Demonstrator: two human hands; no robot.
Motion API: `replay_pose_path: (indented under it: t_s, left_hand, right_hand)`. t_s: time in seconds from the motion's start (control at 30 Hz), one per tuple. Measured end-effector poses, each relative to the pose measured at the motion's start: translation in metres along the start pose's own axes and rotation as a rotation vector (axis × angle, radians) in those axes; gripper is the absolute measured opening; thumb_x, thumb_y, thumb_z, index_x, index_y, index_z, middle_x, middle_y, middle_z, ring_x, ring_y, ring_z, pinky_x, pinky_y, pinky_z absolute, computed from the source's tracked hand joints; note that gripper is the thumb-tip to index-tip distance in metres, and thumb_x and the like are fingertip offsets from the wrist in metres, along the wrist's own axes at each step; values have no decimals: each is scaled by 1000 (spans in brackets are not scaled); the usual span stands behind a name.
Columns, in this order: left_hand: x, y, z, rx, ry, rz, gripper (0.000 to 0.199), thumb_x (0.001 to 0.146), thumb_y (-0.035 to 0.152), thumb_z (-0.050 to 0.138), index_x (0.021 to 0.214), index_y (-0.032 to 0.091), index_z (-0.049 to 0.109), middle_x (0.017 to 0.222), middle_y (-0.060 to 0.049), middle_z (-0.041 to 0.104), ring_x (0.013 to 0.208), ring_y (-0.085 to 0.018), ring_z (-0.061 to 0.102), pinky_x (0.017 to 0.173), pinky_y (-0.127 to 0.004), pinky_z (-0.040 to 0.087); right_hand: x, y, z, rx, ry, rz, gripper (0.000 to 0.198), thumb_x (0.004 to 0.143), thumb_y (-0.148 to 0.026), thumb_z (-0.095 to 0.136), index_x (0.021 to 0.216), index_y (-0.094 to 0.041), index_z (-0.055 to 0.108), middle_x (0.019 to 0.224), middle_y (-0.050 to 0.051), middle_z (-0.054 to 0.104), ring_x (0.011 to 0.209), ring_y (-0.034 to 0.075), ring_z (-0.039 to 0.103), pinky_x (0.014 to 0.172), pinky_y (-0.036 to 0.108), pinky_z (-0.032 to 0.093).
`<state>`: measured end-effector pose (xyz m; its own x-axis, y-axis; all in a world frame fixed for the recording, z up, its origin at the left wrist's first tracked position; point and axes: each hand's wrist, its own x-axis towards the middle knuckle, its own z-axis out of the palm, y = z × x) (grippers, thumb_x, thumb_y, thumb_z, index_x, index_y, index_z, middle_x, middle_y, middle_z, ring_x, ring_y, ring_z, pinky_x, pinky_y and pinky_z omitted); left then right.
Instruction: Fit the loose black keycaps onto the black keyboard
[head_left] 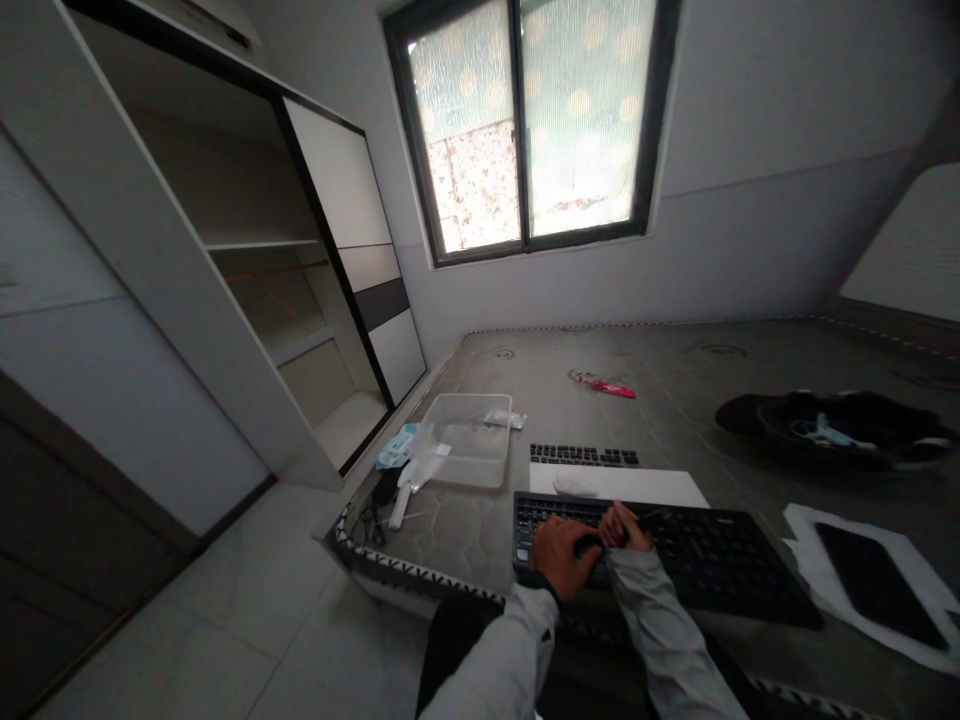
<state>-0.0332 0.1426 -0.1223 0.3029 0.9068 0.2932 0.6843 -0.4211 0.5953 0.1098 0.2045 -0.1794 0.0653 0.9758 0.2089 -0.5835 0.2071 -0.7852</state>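
Note:
A black keyboard (pixel 739 560) lies along the near edge of the mattress, partly covered by my hands. Over its left part, my left hand (pixel 564 558) is closed, with a small dark thing at its fingertips that I cannot make out. My right hand (pixel 624 528) is right beside it, fingers curled and pressed together; what they hold, if anything, is hidden. Rows of small black keycaps (pixel 577 455) are laid out beyond the keyboard. Between them and the keyboard is a white sheet (pixel 645 487) with a small pale object (pixel 574 485) on it.
A clear plastic box (pixel 471 470) stands to the left, beside a blue packet (pixel 397 447) and dark cables (pixel 373 520). A red packaged item (pixel 606 386) lies farther back. To the right are a black cap (pixel 810 440) and a dark flat device (pixel 881 585) on white wrapping.

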Motion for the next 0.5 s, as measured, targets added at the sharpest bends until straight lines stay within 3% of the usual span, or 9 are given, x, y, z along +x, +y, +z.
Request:
replay_pose_path:
  t_s: [0.23,0.5]
  left_hand:
    - [3,0,2,75,18,-1,30,82,41,71,109,31,68,110,0,70,106,-22,58,89,-39,44]
    - [8,-1,4,73,28,-1,22,85,40,68,104,30,69,106,0,71,102,-21,59,87,-36,45]
  right_hand:
    - [7,-17,5,28,-5,68,61,70,-65,72,43,-24,36,34,-7,32,30,7,28,33,26,28]
    - [12,-12,3,21,24,70,61,71,-68,71,45,-24,38,36,-7,33,34,7,31,37,26,27]
